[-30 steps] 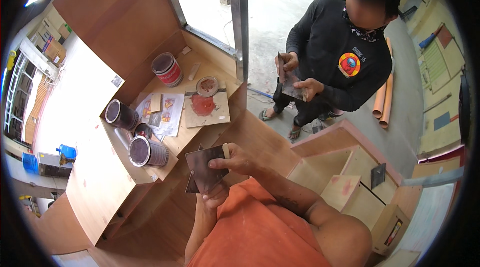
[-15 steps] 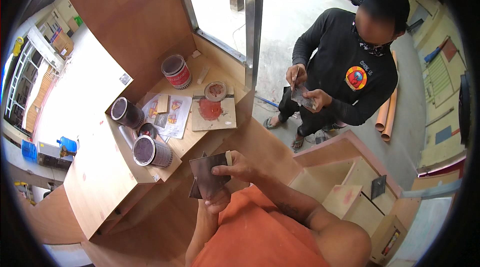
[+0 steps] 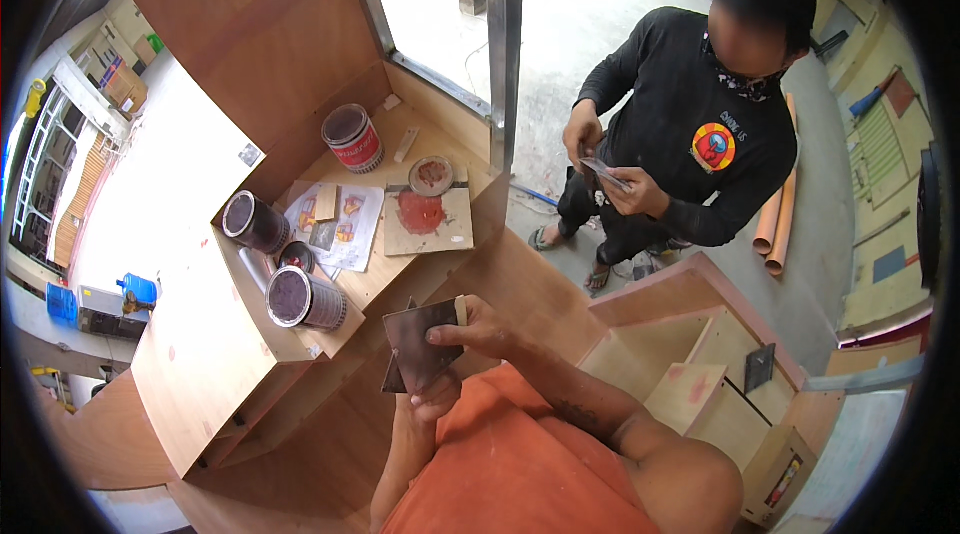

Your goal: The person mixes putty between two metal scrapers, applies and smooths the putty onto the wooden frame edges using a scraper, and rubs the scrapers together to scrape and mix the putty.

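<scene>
Since the earlier frame, the co-worker (image 3: 690, 114) has tipped a thin plate (image 3: 608, 176) closer to edge-on, while your own pair has barely shifted. Your right hand (image 3: 480, 331) grasps the front plate (image 3: 418, 339) by its pale strip (image 3: 461, 311), thumb on the dark face, probably to steady it. Your left hand (image 3: 437, 397) seems clasped on the rear plate (image 3: 392, 380), mostly hidden behind, so the two overlap at an angle. Tins (image 3: 308, 303) and the red-smeared board (image 3: 455, 233) sit on the table (image 3: 398, 170), likely for easy reach.

Co-worker's thin grey plate (image 3: 603, 172) now nearly edge-on, its broad face less visible than before.
</scene>
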Demonstrator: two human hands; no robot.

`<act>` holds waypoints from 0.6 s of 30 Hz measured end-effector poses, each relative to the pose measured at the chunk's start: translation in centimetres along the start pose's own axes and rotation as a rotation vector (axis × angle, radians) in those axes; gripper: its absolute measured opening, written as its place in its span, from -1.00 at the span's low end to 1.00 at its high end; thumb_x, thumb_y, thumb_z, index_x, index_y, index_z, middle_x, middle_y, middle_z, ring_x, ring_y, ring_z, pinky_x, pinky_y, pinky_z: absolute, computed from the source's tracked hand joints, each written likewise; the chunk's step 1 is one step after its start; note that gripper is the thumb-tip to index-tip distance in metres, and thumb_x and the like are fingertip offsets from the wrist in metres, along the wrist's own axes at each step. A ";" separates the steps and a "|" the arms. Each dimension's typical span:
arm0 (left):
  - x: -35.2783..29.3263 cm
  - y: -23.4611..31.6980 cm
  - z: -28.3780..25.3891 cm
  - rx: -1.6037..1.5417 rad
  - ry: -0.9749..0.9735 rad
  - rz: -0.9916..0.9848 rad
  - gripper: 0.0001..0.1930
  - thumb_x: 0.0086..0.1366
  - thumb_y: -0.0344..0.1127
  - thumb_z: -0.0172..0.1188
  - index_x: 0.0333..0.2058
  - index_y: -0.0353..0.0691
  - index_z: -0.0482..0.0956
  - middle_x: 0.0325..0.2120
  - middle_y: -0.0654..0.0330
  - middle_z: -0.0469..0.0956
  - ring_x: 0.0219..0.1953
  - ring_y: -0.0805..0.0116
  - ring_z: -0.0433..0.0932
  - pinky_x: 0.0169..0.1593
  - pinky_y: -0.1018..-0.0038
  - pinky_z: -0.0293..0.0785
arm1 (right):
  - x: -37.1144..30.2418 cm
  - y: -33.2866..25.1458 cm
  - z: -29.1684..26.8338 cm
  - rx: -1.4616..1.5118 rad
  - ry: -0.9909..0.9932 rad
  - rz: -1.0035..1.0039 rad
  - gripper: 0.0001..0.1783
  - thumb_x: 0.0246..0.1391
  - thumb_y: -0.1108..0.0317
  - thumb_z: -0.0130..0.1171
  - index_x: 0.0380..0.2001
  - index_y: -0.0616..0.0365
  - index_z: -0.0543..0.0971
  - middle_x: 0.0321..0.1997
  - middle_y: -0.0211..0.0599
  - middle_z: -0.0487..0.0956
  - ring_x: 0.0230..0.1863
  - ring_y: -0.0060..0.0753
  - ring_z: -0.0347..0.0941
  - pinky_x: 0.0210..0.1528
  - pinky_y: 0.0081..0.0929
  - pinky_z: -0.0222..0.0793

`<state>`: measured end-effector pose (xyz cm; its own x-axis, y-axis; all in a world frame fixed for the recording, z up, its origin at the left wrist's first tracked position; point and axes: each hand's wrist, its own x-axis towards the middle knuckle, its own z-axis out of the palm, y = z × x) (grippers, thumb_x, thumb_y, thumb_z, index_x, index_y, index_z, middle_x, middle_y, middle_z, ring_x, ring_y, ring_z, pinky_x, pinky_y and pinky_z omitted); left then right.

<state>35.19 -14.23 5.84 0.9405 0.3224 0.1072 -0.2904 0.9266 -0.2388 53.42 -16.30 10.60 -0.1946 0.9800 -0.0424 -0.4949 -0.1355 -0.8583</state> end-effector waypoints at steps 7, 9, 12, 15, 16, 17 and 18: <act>0.4 -0.1 -0.3 0.020 0.011 -0.002 -0.68 0.40 -0.15 -0.05 -0.32 -0.34 0.47 -0.80 0.26 0.34 -0.88 0.58 0.23 -0.80 0.71 0.09 | -0.3 -0.6 -0.3 0.054 -0.033 -0.006 -0.74 0.14 0.35 0.27 -0.15 0.26 0.59 -0.16 -0.44 0.63 -0.14 -0.64 0.49 -0.08 -0.57 0.42; 0.4 -0.2 -0.2 0.031 0.076 0.049 -0.66 0.41 -0.14 -0.06 -0.28 -0.35 0.47 -0.82 0.26 0.33 -0.89 0.58 0.21 -0.80 0.71 0.09 | -0.3 -0.7 -0.3 0.039 -0.027 0.014 -0.74 0.14 0.35 0.27 -0.15 0.26 0.59 -0.18 -0.46 0.63 -0.15 -0.66 0.48 -0.11 -0.59 0.42; 0.6 -0.4 0.0 0.025 0.078 0.044 -0.62 0.42 -0.11 -0.09 -0.20 -0.39 0.46 -0.81 0.26 0.33 -0.89 0.57 0.22 -0.80 0.71 0.09 | -0.3 -0.6 -0.1 0.092 -0.020 -0.014 -0.76 0.10 0.25 0.32 -0.25 0.18 0.63 -0.35 -0.59 0.60 -0.35 -0.75 0.41 -0.33 -0.66 0.32; 0.6 -0.6 0.2 0.022 0.035 0.049 -0.58 0.43 -0.09 -0.12 -0.14 -0.42 0.44 -0.81 0.26 0.33 -0.88 0.56 0.23 -0.79 0.69 0.11 | -0.2 -0.4 -0.1 0.041 -0.001 -0.004 -0.76 0.09 0.25 0.33 -0.26 0.17 0.63 -0.35 -0.60 0.59 -0.35 -0.75 0.41 -0.35 -0.67 0.31; 0.5 -0.6 0.2 0.024 0.035 0.054 -0.57 0.43 -0.09 -0.13 -0.13 -0.43 0.44 -0.81 0.25 0.33 -0.88 0.56 0.23 -0.79 0.68 0.11 | -0.2 -0.3 -0.1 0.034 0.005 -0.008 -0.76 0.09 0.25 0.33 -0.26 0.17 0.63 -0.35 -0.60 0.59 -0.35 -0.75 0.41 -0.35 -0.67 0.31; 0.4 -0.6 0.2 0.012 0.035 0.062 -0.57 0.43 -0.08 -0.12 -0.13 -0.42 0.44 -0.81 0.25 0.33 -0.87 0.55 0.23 -0.78 0.68 0.12 | 0.0 -0.2 -0.1 0.032 0.004 0.013 -0.76 0.09 0.25 0.33 -0.26 0.17 0.63 -0.35 -0.59 0.60 -0.35 -0.75 0.41 -0.35 -0.67 0.31; 0.2 -0.6 0.1 -0.001 0.036 0.070 -0.57 0.43 -0.07 -0.12 -0.12 -0.42 0.44 -0.81 0.25 0.33 -0.87 0.54 0.24 -0.78 0.67 0.13 | 0.1 0.0 -0.1 0.041 -0.012 0.051 -0.76 0.09 0.24 0.33 -0.25 0.16 0.63 -0.35 -0.59 0.60 -0.36 -0.75 0.41 -0.34 -0.68 0.31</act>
<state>35.54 -14.71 6.15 0.9236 0.3793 0.0553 -0.3557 0.9018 -0.2453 53.50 -16.20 10.51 -0.2306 0.9699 -0.0787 -0.5180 -0.1908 -0.8338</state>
